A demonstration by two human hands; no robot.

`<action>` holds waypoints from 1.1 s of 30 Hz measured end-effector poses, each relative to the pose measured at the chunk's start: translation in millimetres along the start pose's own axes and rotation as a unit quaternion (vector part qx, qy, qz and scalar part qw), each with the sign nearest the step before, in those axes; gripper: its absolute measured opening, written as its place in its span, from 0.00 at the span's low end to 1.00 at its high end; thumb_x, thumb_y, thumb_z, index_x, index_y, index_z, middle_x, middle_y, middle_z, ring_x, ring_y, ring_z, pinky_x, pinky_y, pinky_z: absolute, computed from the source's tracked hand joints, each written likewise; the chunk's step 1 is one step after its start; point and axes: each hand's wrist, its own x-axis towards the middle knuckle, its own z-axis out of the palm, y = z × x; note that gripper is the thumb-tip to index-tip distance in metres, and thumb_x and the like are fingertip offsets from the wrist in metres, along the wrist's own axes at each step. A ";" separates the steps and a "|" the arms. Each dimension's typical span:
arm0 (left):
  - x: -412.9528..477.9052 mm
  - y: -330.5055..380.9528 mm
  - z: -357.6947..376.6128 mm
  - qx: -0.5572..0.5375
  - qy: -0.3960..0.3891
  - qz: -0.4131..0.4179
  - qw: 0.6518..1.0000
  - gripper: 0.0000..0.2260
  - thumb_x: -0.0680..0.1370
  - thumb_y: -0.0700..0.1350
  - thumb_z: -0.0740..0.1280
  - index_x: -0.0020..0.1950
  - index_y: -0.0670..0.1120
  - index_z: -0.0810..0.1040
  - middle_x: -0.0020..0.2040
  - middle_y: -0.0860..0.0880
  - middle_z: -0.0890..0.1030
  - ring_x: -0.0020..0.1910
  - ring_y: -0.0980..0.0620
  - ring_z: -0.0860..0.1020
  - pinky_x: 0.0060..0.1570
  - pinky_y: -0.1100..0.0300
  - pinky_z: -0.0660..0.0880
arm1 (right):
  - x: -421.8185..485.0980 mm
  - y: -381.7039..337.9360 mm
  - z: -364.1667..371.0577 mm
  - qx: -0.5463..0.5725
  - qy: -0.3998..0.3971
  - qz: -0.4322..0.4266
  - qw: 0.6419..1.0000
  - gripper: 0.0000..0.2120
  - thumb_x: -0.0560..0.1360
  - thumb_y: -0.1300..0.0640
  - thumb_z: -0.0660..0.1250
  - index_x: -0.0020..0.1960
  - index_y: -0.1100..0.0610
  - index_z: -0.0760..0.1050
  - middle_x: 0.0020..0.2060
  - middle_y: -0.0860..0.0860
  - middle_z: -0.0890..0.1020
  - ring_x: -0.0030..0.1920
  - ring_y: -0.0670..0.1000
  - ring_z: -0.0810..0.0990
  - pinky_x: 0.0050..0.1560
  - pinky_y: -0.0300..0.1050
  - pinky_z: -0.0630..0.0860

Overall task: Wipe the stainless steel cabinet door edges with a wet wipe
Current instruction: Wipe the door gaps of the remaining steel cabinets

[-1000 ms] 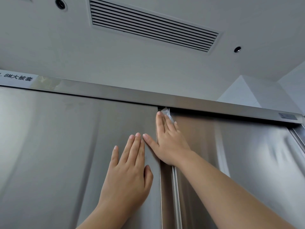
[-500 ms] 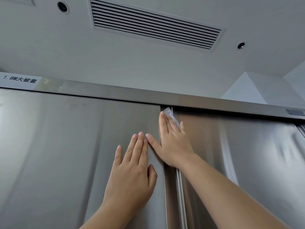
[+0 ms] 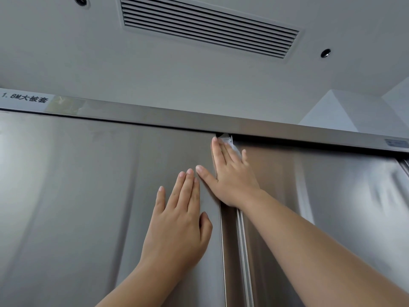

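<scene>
- Wet wipe (image 3: 230,144): one, white, pinned under the fingertips of the right hand (image 3: 230,178) against the vertical edge of a cabinet door, right at the top of that edge, just below the top rail (image 3: 155,117). Only a crumpled corner shows past the fingertips; the rest is hidden under the palm.
- Handling, as judged: thin, limp, light and damp. It will bunch or slip on smooth steel unless pressed flat, so palm and finger pressure, not a pinch, suits it.
- Right hand: fingers extended and close together, flat on the wipe, thumb splayed toward the left hand (image 3: 179,220).
- Left hand: flat on the left door (image 3: 77,207), fingers nearly together, holding nothing, apparently bracing. Its fingertips lie just beside the right thumb; contact cannot be confirmed.
- Count: two hands, one wipe, two door panels visible, left door and right door (image 3: 332,196), one seam between them below the right wrist.
- Doors: stiff, smooth, reflective; the steel is likely slippery under a wet wipe.
</scene>
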 end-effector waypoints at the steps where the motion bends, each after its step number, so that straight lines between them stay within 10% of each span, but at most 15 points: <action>1: -0.6 -0.1 -0.1 0.001 0.000 0.001 1.000 0.26 0.73 0.48 0.52 0.66 0.36 0.72 0.67 0.41 0.71 0.66 0.43 0.70 0.57 0.39 0.71 | -1.5 0.2 0.9 0.000 0.002 0.002 1.000 0.36 0.78 0.37 0.43 0.75 0.55 0.33 0.76 0.50 0.42 0.75 0.47 0.38 0.71 0.52 0.34; 33: -82.5 11.8 -5.5 -0.008 -0.045 0.021 0.999 0.27 0.76 0.47 0.51 0.71 0.35 0.63 0.72 0.38 0.63 0.71 0.40 0.61 0.65 0.40 0.59 | -127.8 -25.3 23.8 0.034 -0.007 0.002 0.999 0.33 0.76 0.39 0.38 0.72 0.55 0.30 0.76 0.49 0.40 0.74 0.47 0.37 0.68 0.49 0.29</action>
